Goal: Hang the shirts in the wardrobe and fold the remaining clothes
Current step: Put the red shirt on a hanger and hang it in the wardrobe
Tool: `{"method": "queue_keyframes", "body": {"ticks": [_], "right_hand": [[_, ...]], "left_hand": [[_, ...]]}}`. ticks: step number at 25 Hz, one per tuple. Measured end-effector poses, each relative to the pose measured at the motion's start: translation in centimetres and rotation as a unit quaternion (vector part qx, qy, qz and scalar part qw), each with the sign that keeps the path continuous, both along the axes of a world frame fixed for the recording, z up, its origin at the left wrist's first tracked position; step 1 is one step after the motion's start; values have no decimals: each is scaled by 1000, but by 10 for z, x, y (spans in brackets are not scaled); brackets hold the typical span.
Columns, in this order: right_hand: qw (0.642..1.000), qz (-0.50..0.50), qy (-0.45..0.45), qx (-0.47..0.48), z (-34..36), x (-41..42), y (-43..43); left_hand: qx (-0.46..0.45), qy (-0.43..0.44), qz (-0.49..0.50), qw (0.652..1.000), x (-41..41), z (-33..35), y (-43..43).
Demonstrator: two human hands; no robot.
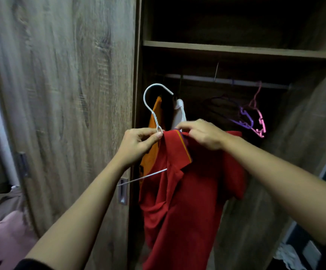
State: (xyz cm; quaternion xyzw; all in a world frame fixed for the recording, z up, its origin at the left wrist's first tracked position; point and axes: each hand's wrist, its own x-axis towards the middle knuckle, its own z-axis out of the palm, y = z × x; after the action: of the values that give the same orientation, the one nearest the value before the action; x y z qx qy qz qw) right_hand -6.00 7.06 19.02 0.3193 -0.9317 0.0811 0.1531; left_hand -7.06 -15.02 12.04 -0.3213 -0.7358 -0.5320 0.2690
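Observation:
A red polo shirt (187, 191) hangs on a white wire hanger (148, 98) in front of the open wardrobe. My left hand (138, 143) pinches the hanger's twisted neck just below the hook. At the collar, my right hand (201, 135) grips the red fabric. One arm of the hanger sticks out to the left from under the shirt. Behind it, an orange shirt (156, 114) and a white garment (179, 112) hang from the wardrobe rail (226, 80).
Purple (244, 119) and pink (259, 121) empty hangers hang on the rail at the right. A shelf (236, 49) sits above the rail. The closed wardrobe door (60, 94) fills the left. Pink and grey clothes (2, 230) lie at the lower left, white cloth (289, 256) at the lower right.

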Motion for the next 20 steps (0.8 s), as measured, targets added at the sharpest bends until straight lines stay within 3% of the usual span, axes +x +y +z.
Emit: {"method": "queue_keyframes", "body": {"ticks": [2, 4, 6, 8, 10, 12, 13, 15, 17, 20], "right_hand": [[1000, -1, 7, -22, 4, 4, 2], [995, -28, 82, 48, 2, 4, 3], [985, -36, 144, 86, -2, 1, 7], [981, -53, 163, 90, 0, 1, 16], [979, -66, 171, 85, 9, 3, 27], [977, -64, 192, 71, 20, 7, 37], [976, -65, 199, 64, 24, 8, 41], [977, -73, 187, 70, 25, 11, 54], [979, -80, 178, 66, 18, 15, 72], [981, -82, 170, 47, 6, 23, 109]], "left_hand": [[-11, 47, 45, 998, 1, 2, 10], [-28, 122, 132, 983, 4, 0, 22], [-54, 281, 292, 913, 4, -14, 30], [-62, 404, 280, 868, 13, -53, 45], [-134, 373, 182, 900, 24, -113, 63], [-230, 245, 151, 930, 26, -166, 72], [-292, 204, 155, 921, 22, -185, 71], [-382, 209, 162, 885, 10, -195, 59], [-413, 244, 182, 858, 1, -183, 37], [-421, 283, 160, 847, -10, -167, -7]]}}
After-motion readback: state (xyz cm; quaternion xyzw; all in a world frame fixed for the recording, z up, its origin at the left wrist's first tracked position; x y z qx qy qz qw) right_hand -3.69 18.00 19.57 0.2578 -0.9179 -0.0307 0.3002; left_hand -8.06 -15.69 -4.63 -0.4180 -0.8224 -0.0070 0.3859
